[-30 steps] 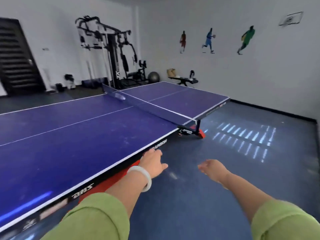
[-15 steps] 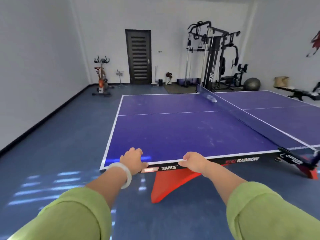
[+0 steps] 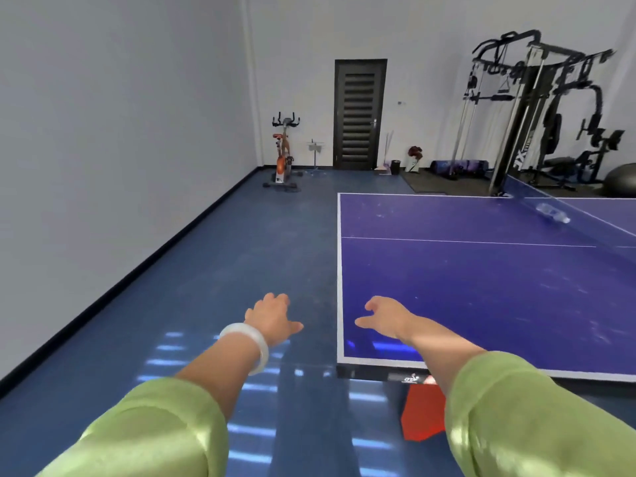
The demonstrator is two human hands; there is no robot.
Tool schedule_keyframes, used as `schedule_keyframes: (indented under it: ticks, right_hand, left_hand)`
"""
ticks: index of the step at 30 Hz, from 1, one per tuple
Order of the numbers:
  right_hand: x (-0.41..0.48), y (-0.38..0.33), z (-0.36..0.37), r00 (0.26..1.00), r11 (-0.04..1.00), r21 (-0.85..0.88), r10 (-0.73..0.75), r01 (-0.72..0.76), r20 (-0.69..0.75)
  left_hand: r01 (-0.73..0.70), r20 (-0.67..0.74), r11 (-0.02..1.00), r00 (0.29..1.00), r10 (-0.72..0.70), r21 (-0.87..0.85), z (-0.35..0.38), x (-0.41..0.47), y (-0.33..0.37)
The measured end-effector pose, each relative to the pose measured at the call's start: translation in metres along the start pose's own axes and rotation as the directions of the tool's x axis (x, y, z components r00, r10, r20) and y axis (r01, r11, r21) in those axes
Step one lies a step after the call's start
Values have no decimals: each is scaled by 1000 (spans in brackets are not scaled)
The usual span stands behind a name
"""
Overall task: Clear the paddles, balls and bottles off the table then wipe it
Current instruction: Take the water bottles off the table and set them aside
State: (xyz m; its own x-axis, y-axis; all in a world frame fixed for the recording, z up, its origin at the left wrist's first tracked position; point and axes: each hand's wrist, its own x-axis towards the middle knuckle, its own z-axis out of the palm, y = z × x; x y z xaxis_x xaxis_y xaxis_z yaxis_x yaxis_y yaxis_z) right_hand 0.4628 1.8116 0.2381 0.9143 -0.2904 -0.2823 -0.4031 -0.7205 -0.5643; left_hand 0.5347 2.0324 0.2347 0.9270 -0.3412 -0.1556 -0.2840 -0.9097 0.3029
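Note:
The blue table-tennis table [image 3: 481,287] fills the right side, its near left corner just in front of me. A clear plastic bottle [image 3: 552,213] lies on its side on the table close to the net [image 3: 585,204]. My left hand [image 3: 272,316], with a white bangle at the wrist, hangs over the floor left of the table corner, fingers apart and holding nothing. My right hand [image 3: 387,318] is above the table's near left corner, fingers spread and holding nothing. No paddle or ball is in view.
An orange exercise bike [image 3: 284,156] stands by the far wall near a dark door [image 3: 359,113]. A black weight machine [image 3: 537,108] and a grey exercise ball [image 3: 621,179] are behind the table. A red table leg part [image 3: 421,416] sits below the near edge.
The view has swung left along the table's side to its corner. Both hands have come off the table edge; the left is now over the floor, the right over the corner.

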Motion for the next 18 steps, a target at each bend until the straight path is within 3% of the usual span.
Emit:
schedule_keyframes:
  ticks: [12, 18]
  right_hand:
    - [258, -65, 3, 996, 996, -13, 85, -85, 39]
    - [413, -93, -28, 991, 993, 8, 116, -117, 64]
  left_hand:
    - [20, 3, 998, 1000, -20, 51, -36, 248, -85]
    - [34, 44, 998, 999, -32, -53, -80, 397, -101]
